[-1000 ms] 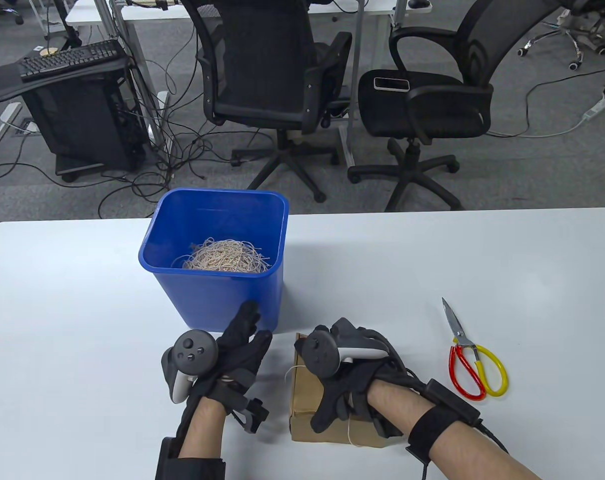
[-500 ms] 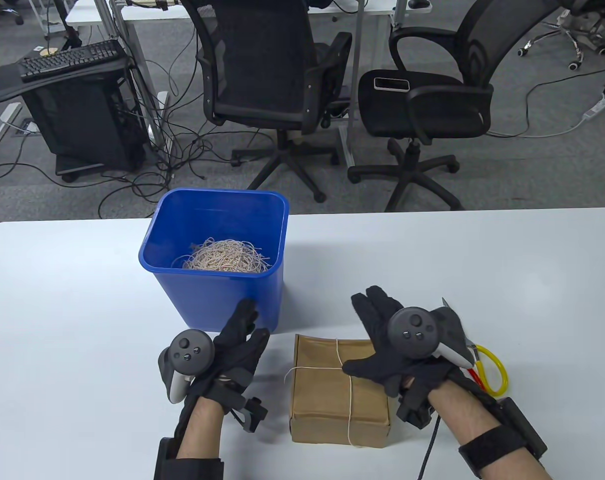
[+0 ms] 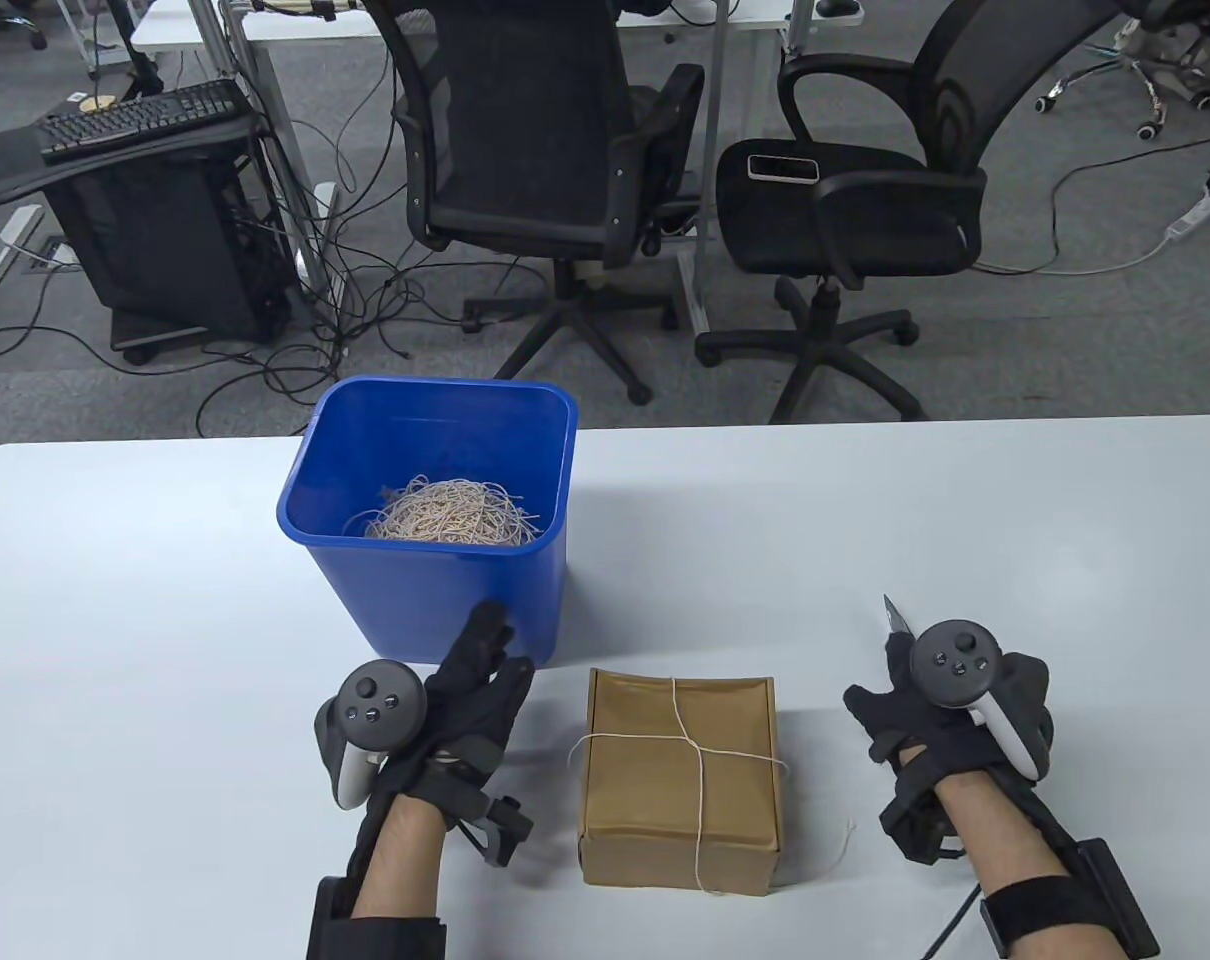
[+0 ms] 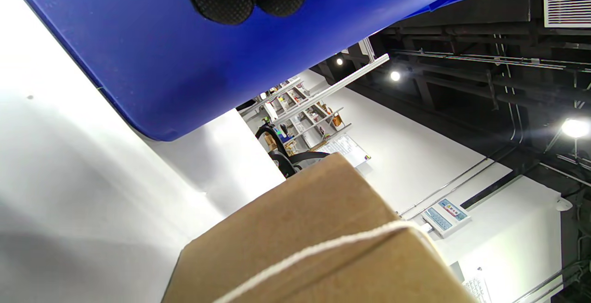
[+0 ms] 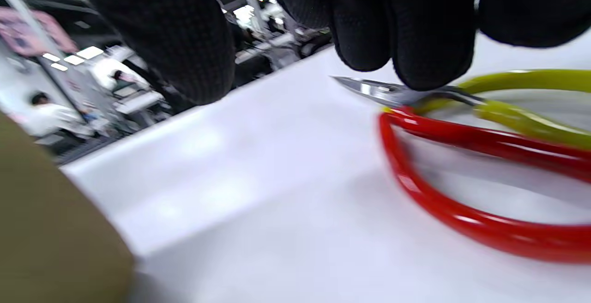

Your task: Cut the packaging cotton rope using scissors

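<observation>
A brown paper-wrapped box (image 3: pixel 655 790) lies at the table's front centre, tied crosswise with white cotton rope (image 3: pixel 702 760). The box also shows in the left wrist view (image 4: pixel 304 229) with the rope (image 4: pixel 323 247) over its edge. My left hand (image 3: pixel 485 665) lies open left of the box, fingers stretched toward the blue bin (image 3: pixel 445 600). My right hand (image 3: pixel 900 705) hovers open over the scissors, whose blade tip (image 3: pixel 893 612) sticks out beyond it. In the right wrist view my fingertips (image 5: pixel 411 58) are at the scissors' pivot, above the red handle (image 5: pixel 461 215) and yellow handle (image 5: pixel 531 118).
The blue bin holds a tangle of cut rope (image 3: pixel 450 515) and stands behind my left hand. A loose rope end (image 3: pixel 843 845) trails on the white table (image 3: pixel 965 520) right of the box. Office chairs stand beyond the far edge.
My right hand has lifted off the box and moved right, now over the scissors. The left hand has barely moved.
</observation>
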`<state>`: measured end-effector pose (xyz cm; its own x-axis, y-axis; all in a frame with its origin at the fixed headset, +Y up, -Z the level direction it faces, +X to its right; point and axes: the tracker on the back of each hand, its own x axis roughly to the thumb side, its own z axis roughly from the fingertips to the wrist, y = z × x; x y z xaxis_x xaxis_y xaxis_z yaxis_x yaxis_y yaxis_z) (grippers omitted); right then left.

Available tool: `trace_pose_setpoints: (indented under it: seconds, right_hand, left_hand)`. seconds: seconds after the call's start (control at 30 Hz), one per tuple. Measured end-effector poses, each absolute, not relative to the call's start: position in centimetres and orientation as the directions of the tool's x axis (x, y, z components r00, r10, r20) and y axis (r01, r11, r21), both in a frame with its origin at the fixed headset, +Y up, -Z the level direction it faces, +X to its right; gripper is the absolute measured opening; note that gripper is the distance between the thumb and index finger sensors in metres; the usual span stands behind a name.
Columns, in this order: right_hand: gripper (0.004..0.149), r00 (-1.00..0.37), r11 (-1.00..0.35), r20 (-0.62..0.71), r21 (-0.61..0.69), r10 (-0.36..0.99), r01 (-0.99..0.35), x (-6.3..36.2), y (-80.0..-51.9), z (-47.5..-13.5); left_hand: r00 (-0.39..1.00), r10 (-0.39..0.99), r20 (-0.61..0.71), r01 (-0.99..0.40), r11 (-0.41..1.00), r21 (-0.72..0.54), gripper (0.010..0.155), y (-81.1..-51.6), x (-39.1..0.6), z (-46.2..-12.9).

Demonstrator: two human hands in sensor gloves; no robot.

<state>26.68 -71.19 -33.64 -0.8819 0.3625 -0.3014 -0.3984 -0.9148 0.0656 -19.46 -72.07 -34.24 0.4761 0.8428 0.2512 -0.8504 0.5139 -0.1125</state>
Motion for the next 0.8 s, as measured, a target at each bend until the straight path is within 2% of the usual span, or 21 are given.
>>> trace_pose_setpoints:
  seconds: [0.1, 0.3, 0.37, 0.57, 0.8]
  right_hand:
    - [0.085, -0.885, -0.944, -0.403, 0.122, 0.234, -0.305, 27.3, -72.4, -33.8]
    - [0.094, -0.88, -0.953, -0.474, 0.251, 0.03, -0.167, 27.2, -74.1, -34.2]
    - [0.096, -0.883, -0.936, -0.468, 0.302, 0.021, -0.182, 27.1, -74.7, -34.3]
    - [0.091, -0.886, -0.933, -0.462, 0.297, 0.045, -0.202, 26.4, -75.1, -34.7]
    - [0.099, -0.875, -0.937, -0.481, 0.275, 0.06, -0.216, 26.8, -75.4, -34.8]
  left_hand:
    - [0.48, 0.843, 0.245, -0.848, 0.517, -0.117, 0.075, -72.1, -19.4, -34.2]
    - [0.485, 0.841, 0.238, -0.843, 0.522, -0.126, 0.075, -72.2, -19.3, -34.2]
    - [0.487, 0.841, 0.236, -0.842, 0.523, -0.128, 0.075, -72.2, -19.3, -34.3]
    - [0.495, 0.839, 0.227, -0.837, 0.531, -0.135, 0.075, -72.4, -19.2, -34.2]
    - [0.498, 0.839, 0.22, -0.834, 0.533, -0.142, 0.075, -72.5, -19.1, -34.2]
